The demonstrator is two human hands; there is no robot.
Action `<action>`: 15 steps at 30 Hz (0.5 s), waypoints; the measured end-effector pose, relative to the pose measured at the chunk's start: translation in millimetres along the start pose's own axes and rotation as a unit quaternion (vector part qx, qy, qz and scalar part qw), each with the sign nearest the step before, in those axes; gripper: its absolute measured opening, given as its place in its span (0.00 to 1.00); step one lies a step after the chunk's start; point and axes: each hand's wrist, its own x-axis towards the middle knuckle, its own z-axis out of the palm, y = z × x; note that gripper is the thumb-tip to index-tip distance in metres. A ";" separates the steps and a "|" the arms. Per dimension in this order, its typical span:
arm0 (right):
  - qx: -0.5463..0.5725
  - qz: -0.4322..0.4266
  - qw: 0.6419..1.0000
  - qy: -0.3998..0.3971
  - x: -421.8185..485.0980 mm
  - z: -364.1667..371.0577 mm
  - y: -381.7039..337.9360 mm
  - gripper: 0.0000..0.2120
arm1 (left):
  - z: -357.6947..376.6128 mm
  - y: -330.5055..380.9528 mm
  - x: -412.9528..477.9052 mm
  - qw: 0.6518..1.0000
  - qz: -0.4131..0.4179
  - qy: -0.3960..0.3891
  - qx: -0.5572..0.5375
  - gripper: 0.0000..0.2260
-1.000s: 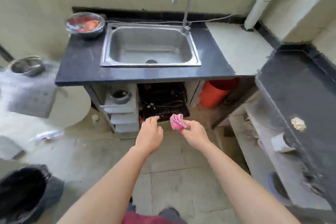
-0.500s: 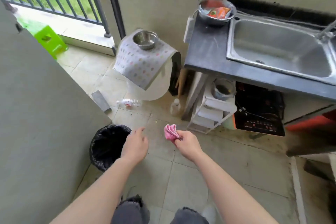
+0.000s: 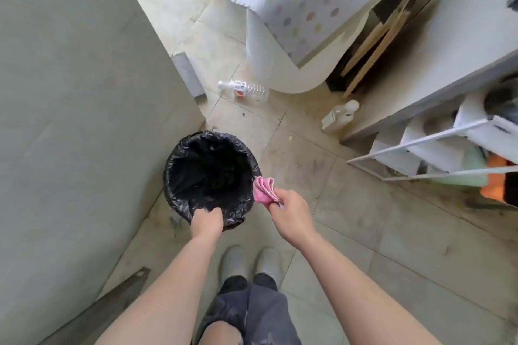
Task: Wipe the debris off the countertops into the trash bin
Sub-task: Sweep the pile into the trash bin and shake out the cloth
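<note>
Floor: tiled and hard, and it carries everything here. You stand near its left edge, where it meets the grey wall.
Trash bin: it stands upright on the floor at the foot of that wall, right in front of your shoes, mouth open towards you. Judge it light: small, and it looks nearly empty, though the inside is too dark to be sure. Expect it to slide or tip easily, so take it at the rim and lift straight.
Liner: thin black plastic, folded over the rim and crinkled. It is probably slippery and loose, so a hold on the film alone could pull it off. Close your fingers over film and hard rim together.
Left hand: it grips the near rim of the bin, fingers curled over the liner into the mouth, which is the right place.
Right hand: it is well apart from the left, just outside the bin's right rim, pinching the cloth between thumb and fingers.
Cloth: pink, soft and folded, very light and limp. Its free end points at the rim, and you cannot tell whether it touches. Hold it by the bunched folds so any crumbs stay wrapped. No debris shows.
</note>
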 end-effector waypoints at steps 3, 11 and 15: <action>-0.003 0.010 1.000 -0.004 34.9 35.3 22.9 0.06 | 27.6 -23.2 50.2 0.983 -0.123 0.009 -0.138 0.22; 0.016 0.020 1.000 -0.001 72.0 68.5 58.0 0.15 | 63.4 -55.1 125.3 0.887 -0.228 -0.100 -0.388 0.20; 0.064 0.050 0.996 0.034 51.1 47.4 56.4 0.16 | 54.8 -28.3 96.6 0.915 -0.151 -0.075 -0.368 0.18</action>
